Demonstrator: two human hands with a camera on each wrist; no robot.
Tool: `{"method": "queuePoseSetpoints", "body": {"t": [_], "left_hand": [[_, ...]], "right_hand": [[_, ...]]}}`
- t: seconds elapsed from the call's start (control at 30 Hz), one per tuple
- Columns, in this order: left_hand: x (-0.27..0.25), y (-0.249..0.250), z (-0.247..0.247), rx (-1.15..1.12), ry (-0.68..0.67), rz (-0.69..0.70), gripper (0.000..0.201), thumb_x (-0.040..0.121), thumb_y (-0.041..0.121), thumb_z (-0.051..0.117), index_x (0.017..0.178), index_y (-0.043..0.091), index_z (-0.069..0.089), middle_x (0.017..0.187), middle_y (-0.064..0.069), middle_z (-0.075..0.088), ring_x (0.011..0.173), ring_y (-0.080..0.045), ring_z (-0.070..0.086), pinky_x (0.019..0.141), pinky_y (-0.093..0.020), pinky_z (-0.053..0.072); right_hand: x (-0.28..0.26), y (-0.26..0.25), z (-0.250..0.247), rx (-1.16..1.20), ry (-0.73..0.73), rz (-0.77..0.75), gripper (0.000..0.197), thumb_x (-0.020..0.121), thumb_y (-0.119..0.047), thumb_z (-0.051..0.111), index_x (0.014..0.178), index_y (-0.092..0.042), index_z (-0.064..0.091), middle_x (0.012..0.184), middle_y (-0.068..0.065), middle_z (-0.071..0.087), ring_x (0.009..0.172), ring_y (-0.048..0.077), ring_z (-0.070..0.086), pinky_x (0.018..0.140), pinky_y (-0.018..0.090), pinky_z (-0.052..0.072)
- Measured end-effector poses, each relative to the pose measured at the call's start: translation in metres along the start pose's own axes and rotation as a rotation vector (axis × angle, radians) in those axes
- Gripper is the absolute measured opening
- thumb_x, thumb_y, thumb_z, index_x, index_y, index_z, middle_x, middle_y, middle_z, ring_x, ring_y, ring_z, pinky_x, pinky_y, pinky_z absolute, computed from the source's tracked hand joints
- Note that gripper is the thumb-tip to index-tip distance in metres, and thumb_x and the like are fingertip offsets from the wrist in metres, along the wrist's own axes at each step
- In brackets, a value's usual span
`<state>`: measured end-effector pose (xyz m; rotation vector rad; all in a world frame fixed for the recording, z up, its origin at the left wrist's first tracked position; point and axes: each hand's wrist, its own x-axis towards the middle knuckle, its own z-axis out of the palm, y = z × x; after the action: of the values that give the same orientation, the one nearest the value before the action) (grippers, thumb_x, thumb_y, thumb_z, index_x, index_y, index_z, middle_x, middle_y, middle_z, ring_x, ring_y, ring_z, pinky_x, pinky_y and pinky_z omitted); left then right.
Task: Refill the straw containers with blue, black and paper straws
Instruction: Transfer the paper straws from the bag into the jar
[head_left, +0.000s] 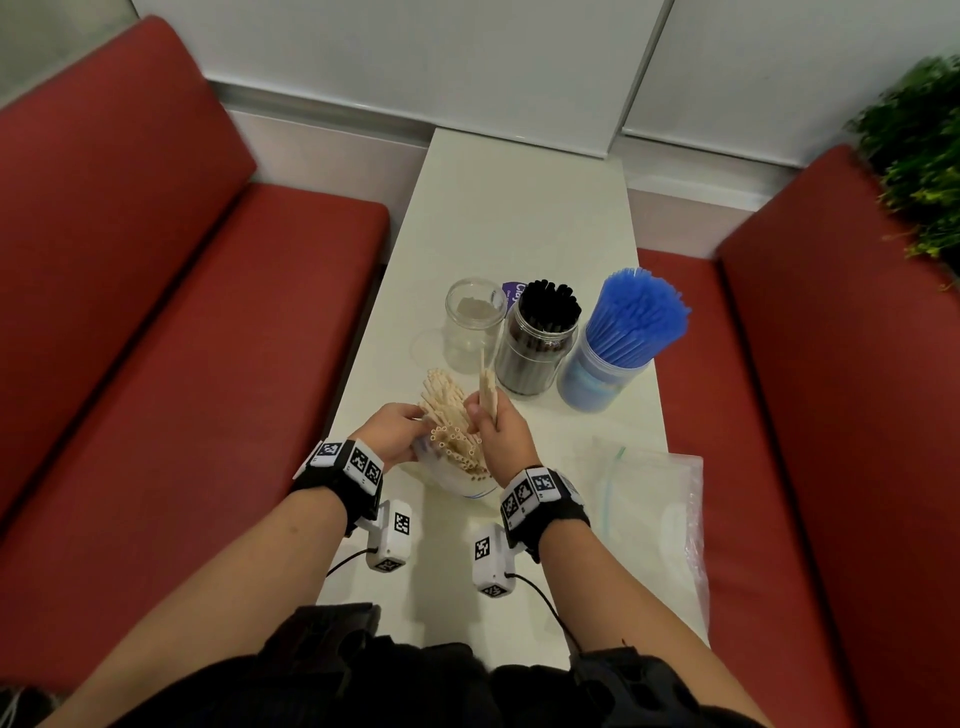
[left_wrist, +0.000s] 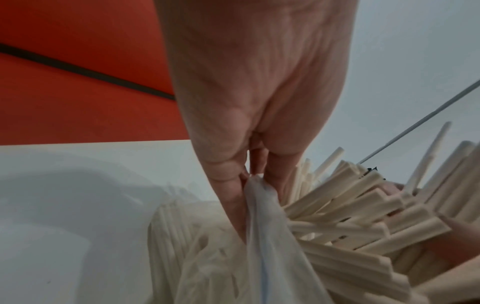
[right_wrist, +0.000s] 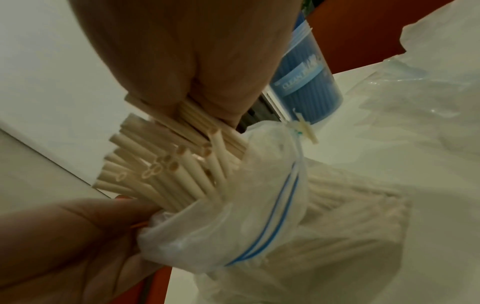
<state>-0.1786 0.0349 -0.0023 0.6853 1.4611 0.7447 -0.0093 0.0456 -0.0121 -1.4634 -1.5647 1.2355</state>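
A clear zip bag (head_left: 457, 480) full of cream paper straws (head_left: 447, 410) lies on the white table (head_left: 519, 223) in front of me. My left hand (head_left: 397, 428) pinches the bag's rim (left_wrist: 255, 191) at its mouth. My right hand (head_left: 501, 426) grips a small bunch of paper straws (head_left: 487, 387), pulled partly out of the bag (right_wrist: 259, 216) and pointing up. Behind stand an empty clear jar (head_left: 474, 325), a jar of black straws (head_left: 540, 338) and a blue tub of blue straws (head_left: 618, 343).
An empty, crumpled zip bag (head_left: 649, 499) lies at the table's right edge. Red bench seats (head_left: 171, 322) flank the narrow table on both sides. A green plant (head_left: 919, 150) sits at the far right. A purple lid (head_left: 515, 292) lies behind the jars.
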Motion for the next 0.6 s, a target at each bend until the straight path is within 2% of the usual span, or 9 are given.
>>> {"method": "queuePoseSetpoints", "body": {"t": [0.1,0.2,0.23,0.3,0.37,0.43,0.47,0.53,0.6], "left_hand": [[-0.003,0.002,0.003,-0.002,-0.033,0.003,0.012,0.1,-0.008,0.048,0.096,-0.004,0.058,0.059,-0.015,0.057,0.037,-0.013,0.058,0.038,-0.019,0.044],[-0.004,0.004,0.004,-0.006,-0.054,-0.005,0.015,0.1,-0.008,0.046,0.1,-0.002,0.06,0.049,-0.006,0.062,0.042,-0.014,0.062,0.041,-0.021,0.049],[-0.004,0.004,0.003,-0.014,-0.06,-0.01,0.016,0.1,-0.009,0.046,0.103,-0.002,0.06,0.052,-0.007,0.064,0.046,-0.017,0.064,0.044,-0.023,0.052],[-0.002,0.004,0.0,-0.025,-0.055,-0.02,0.017,0.1,-0.008,0.046,0.109,-0.002,0.06,0.066,-0.011,0.065,0.061,-0.023,0.066,0.05,-0.027,0.056],[0.001,0.004,-0.004,-0.04,-0.061,-0.023,0.018,0.1,-0.007,0.047,0.112,-0.003,0.06,0.082,-0.014,0.066,0.074,-0.025,0.066,0.063,-0.032,0.059],[0.006,0.003,-0.008,-0.072,-0.072,-0.029,0.018,0.1,-0.008,0.047,0.109,-0.004,0.061,0.088,-0.016,0.064,0.077,-0.025,0.065,0.072,-0.036,0.058],[0.007,0.003,-0.009,-0.086,-0.072,-0.034,0.016,0.1,-0.009,0.047,0.105,-0.002,0.061,0.087,-0.016,0.062,0.076,-0.024,0.064,0.073,-0.037,0.058],[0.011,0.004,-0.012,-0.092,-0.064,-0.042,0.017,0.101,-0.007,0.046,0.096,0.001,0.061,0.081,-0.013,0.059,0.071,-0.021,0.062,0.067,-0.035,0.057],[0.012,0.005,-0.014,-0.081,-0.058,-0.043,0.019,0.102,-0.005,0.046,0.095,0.002,0.062,0.078,-0.012,0.06,0.062,-0.017,0.065,0.058,-0.03,0.057]], "right_hand": [[0.0,0.003,0.004,0.04,-0.013,0.052,0.009,0.098,-0.023,0.058,0.09,-0.021,0.059,0.07,-0.009,0.06,0.062,0.002,0.053,0.063,0.017,0.045],[-0.004,0.015,0.006,0.019,-0.077,0.133,0.009,0.096,-0.026,0.064,0.09,-0.02,0.066,0.078,-0.009,0.069,0.07,0.007,0.063,0.069,0.024,0.048],[-0.004,0.017,0.006,0.006,-0.094,0.15,0.011,0.097,-0.029,0.063,0.089,-0.023,0.066,0.076,-0.012,0.07,0.07,0.004,0.064,0.068,0.024,0.048],[0.0,0.012,0.001,-0.004,-0.087,0.158,0.023,0.099,-0.036,0.061,0.079,-0.023,0.063,0.063,-0.014,0.066,0.057,-0.003,0.059,0.063,0.024,0.046],[0.011,-0.003,-0.007,0.017,-0.048,0.136,0.034,0.098,-0.043,0.06,0.075,-0.019,0.059,0.059,-0.01,0.062,0.056,0.005,0.058,0.068,0.03,0.05],[0.024,-0.03,-0.018,0.075,-0.024,0.077,0.036,0.096,-0.047,0.06,0.075,-0.018,0.059,0.058,-0.008,0.06,0.057,0.012,0.057,0.072,0.039,0.053],[0.031,-0.045,-0.023,0.102,-0.018,0.034,0.036,0.096,-0.047,0.06,0.074,-0.019,0.059,0.057,-0.007,0.06,0.057,0.013,0.057,0.071,0.04,0.054],[0.046,-0.076,-0.034,0.121,-0.008,-0.056,0.034,0.098,-0.043,0.059,0.075,-0.018,0.059,0.058,-0.004,0.06,0.056,0.015,0.057,0.069,0.041,0.054],[0.061,-0.105,-0.045,0.166,0.011,-0.123,0.025,0.099,-0.035,0.06,0.082,-0.017,0.061,0.06,-0.004,0.061,0.056,0.013,0.057,0.064,0.035,0.055]]}}
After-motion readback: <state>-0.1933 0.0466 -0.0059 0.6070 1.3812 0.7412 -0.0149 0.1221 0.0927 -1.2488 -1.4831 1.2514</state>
